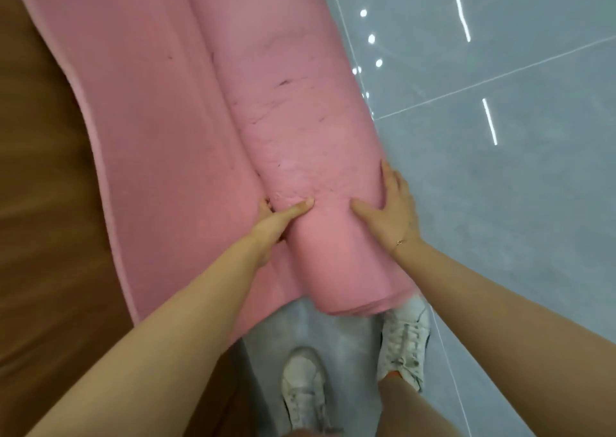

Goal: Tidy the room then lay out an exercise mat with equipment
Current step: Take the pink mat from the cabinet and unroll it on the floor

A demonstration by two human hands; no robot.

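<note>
Two scuffed white sneakers (405,343) are standing on glossy grey floor tiles (516,203) (ceiling lights reflecting), below the grip, while brown flooring (43,203) is lying far left.

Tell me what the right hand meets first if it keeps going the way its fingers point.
Right hand lies flat on the rolled part of the pink mat, fingers pointing along the roll's right flank. Straight on, it just slides further up that roll; nothing else sits in that line as far as the picture shows.
</note>
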